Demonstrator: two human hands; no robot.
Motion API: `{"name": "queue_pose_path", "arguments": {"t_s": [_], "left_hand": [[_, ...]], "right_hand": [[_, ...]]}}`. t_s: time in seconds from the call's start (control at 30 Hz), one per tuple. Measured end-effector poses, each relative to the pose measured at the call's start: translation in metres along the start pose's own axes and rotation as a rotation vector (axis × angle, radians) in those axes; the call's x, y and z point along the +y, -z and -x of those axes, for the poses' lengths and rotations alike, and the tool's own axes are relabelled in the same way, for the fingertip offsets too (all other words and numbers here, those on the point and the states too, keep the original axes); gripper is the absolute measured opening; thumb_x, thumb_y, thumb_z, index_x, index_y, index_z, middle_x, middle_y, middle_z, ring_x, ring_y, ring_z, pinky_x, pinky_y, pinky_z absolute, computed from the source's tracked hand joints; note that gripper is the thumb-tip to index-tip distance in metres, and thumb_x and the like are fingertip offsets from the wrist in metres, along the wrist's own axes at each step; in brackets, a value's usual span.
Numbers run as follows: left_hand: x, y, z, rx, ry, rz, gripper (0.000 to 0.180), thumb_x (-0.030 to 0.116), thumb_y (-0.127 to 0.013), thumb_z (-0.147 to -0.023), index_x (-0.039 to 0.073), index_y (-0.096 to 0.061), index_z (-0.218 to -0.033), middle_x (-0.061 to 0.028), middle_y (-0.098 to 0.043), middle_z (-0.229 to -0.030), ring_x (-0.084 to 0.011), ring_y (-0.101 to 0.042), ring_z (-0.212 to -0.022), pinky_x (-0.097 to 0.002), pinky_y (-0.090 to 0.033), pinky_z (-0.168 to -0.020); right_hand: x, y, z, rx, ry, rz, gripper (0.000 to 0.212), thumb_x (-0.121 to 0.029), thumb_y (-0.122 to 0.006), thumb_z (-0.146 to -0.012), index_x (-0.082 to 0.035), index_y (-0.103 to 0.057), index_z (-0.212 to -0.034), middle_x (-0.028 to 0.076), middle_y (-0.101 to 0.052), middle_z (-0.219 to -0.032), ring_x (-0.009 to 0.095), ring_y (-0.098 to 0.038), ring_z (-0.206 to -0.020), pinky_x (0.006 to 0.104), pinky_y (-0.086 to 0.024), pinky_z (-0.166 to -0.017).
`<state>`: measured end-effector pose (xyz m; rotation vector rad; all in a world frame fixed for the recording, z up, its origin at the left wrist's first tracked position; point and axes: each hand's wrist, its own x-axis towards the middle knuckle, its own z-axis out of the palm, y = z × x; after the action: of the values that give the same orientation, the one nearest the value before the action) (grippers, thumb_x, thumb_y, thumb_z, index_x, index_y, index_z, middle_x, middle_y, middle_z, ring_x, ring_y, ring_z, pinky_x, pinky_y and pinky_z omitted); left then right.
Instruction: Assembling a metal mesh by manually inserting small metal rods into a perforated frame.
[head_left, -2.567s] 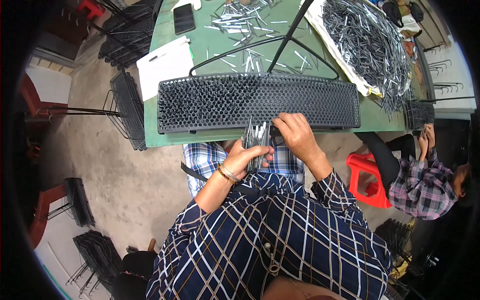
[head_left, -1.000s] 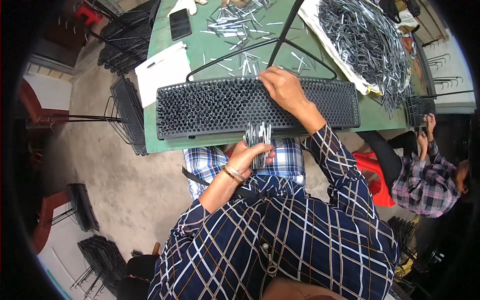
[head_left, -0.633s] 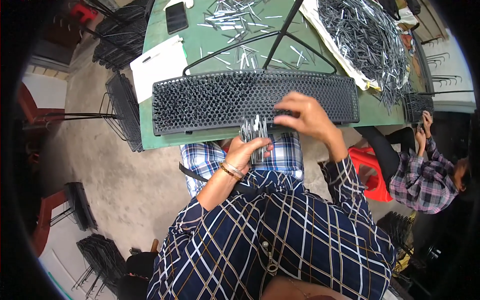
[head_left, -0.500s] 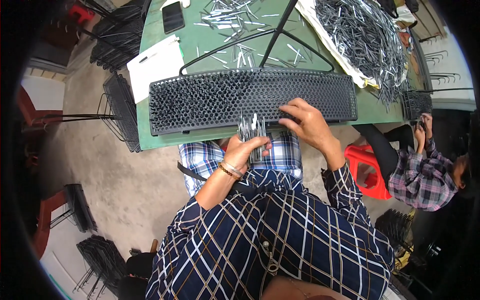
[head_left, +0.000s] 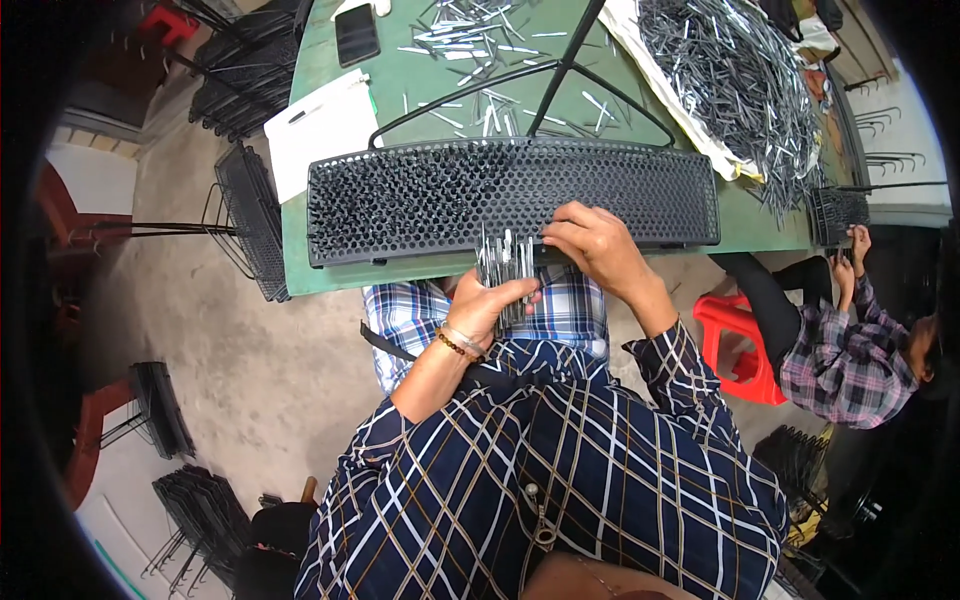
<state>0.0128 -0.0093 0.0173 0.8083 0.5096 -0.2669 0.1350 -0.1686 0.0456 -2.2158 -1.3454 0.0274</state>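
Snugly, left grip (head_left: 482, 303) round metal rods (head_left: 508, 264), right grip (head_left: 602, 250) curled, contents unclear, near rack (head_left: 630, 190)

Single fisheye, left one of a head-worn pair, on the person (head_left: 440, 470) here at the table (head_left: 330, 279). Faces steeply down, upright, unmirrored. Nearest: the wearer's own shirt (head_left: 640, 440), big across the bottom. A bit further off: left hand (head_left: 487, 300) and right hand (head_left: 598, 250), mid-frame, rack (head_left: 630, 190) just above them. Table runs off the top. Floor (head_left: 270, 390) farther below, on the left. Very wide: takes in a co-worker (head_left: 850, 365) over at the right rim. Straight edges bow, frame goes dark toward both side rims.
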Motion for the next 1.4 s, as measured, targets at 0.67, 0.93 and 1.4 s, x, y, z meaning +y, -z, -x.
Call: {"name": "queue_pose_path", "arguments": {"t_s": [0.67,0.93,1.4], "left_hand": [[-0.01,-0.007,-0.013,0.036,-0.011,-0.082,0.016,0.0,-0.069,-0.075,-0.002,-0.059,-0.087,-0.0092,-0.065,-0.077,-0.0142,-0.062,-0.063,-0.0242,-0.051,-0.053],[-0.008,-0.011,-0.01,0.051,0.005,-0.008,0.015,-0.002,-0.067,-0.076,-0.002,-0.058,-0.088,-0.0089,-0.064,-0.078,-0.0145,-0.062,-0.065,-0.0245,-0.051,-0.054],[-0.008,-0.011,-0.01,0.058,-0.065,0.017,0.017,0.0,-0.069,-0.076,-0.001,-0.059,-0.091,-0.0081,-0.065,-0.077,-0.0134,-0.062,-0.064,-0.024,-0.051,-0.056]], "right_hand": [[0.046,-0.016,-0.077,0.493,-0.267,-0.272,0.012,-0.01,-0.062,-0.086,-0.001,-0.066,-0.092,0.007,-0.065,-0.074,0.01,-0.057,-0.056,0.0235,-0.045,-0.051],[0.047,-0.022,-0.078,0.402,-0.133,-0.048,0.011,-0.013,-0.065,-0.081,-0.003,-0.067,-0.084,0.013,-0.064,-0.081,0.032,-0.063,-0.074,0.0379,-0.05,-0.065],[-0.001,0.009,-0.026,-0.094,-0.542,-0.593,0.024,-0.022,-0.068,-0.084,0.001,-0.069,-0.095,0.002,-0.063,-0.074,0.005,-0.051,-0.057,0.022,-0.039,-0.047]]}}
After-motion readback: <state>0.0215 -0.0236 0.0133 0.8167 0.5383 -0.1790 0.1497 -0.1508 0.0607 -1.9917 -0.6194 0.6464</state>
